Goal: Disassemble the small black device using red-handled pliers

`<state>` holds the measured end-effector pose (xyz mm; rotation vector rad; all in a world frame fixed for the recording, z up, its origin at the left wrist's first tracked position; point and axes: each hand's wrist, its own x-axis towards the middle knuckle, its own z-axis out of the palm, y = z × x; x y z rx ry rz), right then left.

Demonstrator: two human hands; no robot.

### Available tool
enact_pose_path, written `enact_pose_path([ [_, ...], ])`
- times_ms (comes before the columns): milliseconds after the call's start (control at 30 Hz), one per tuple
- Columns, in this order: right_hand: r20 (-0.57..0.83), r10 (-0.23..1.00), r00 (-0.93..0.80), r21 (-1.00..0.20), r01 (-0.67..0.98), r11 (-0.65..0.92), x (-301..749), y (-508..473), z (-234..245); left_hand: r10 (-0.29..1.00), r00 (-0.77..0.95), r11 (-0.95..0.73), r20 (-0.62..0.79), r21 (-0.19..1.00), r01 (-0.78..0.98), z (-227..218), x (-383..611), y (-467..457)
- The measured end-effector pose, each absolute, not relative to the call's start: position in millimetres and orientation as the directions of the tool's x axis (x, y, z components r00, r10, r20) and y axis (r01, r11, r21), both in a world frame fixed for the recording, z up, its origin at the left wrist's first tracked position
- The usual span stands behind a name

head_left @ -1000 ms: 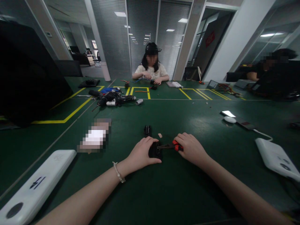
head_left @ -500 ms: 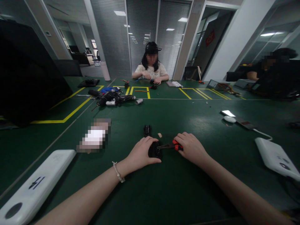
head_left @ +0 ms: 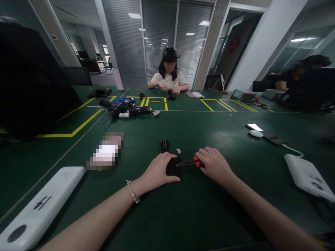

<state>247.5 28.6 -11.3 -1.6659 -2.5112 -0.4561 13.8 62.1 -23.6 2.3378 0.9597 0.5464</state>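
A small black part (head_left: 173,168), block-like and too dark to name, lies on the green table. My left hand (head_left: 159,169) grips it from the left, with thumb and fingers around its near and far sides. In my right hand (head_left: 213,164) are needle-nose pliers (head_left: 188,162) with red and black handles. Their jaws reach left onto the black part; what they pinch is too small to make out. Just beyond my left fingers is a black cylindrical piece (head_left: 164,145). A tiny pale scrap (head_left: 178,151) lies close by.
A white power bank (head_left: 44,204) lies at left, beside a blurred-out phone (head_left: 106,151). Another white device (head_left: 307,176) with a cable is at right. Tools and cables (head_left: 123,108) are heaped farther off. A person (head_left: 169,75) works across the green table (head_left: 204,216).
Almost nothing differs. Both hands, the black part and the pliers keep their places, and the view has shifted very slightly.
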Motion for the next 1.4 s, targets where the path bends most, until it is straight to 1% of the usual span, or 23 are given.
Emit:
enact_pose_path([
  [100, 0.211, 0.900, -0.381, 0.131, 0.924, 0.360, 247.9, 30.5, -13.4, 0.736, 0.661, -0.583, 0.147, 0.632, 0.510, -23.1, 13.8, 62.1],
  [167, 0.197, 0.906, -0.374, 0.119, 0.927, 0.356, 247.9, 31.3, -13.9, 0.738, 0.661, -0.576, 0.136, 0.638, 0.512, -22.7, 13.8, 62.2],
  [367, 0.255, 0.871, -0.419, 0.205, 0.904, 0.375, 248.2, 30.7, -11.6, 0.737, 0.662, -0.577, 0.138, 0.639, 0.509, -23.0, 13.5, 62.2],
  [433, 0.261, 0.867, -0.425, 0.216, 0.901, 0.376, 247.9, 30.0, -10.7, 0.735, 0.663, -0.581, 0.144, 0.638, 0.505, -23.4, 13.5, 62.3],
  [667, 0.211, 0.903, -0.373, 0.142, 0.926, 0.349, 247.0, 28.9, -12.4, 0.728, 0.665, -0.599, 0.168, 0.627, 0.498, -25.8, 13.3, 63.4],
  [1000, 0.238, 0.887, -0.396, 0.176, 0.916, 0.361, 248.1, 29.8, -12.3, 0.723, 0.667, -0.610, 0.180, 0.619, 0.494, -26.1, 13.4, 63.2],
  [1267, 0.214, 0.899, -0.383, 0.094, 0.924, 0.371, 249.3, 30.3, -13.1, 0.730, 0.661, -0.598, 0.172, 0.629, 0.497, -25.2, 13.6, 62.7],
  [1400, 0.216, 0.897, -0.386, 0.074, 0.922, 0.379, 250.0, 30.9, -14.1, 0.736, 0.660, -0.583, 0.154, 0.640, 0.501, -23.4, 13.8, 62.2],
])
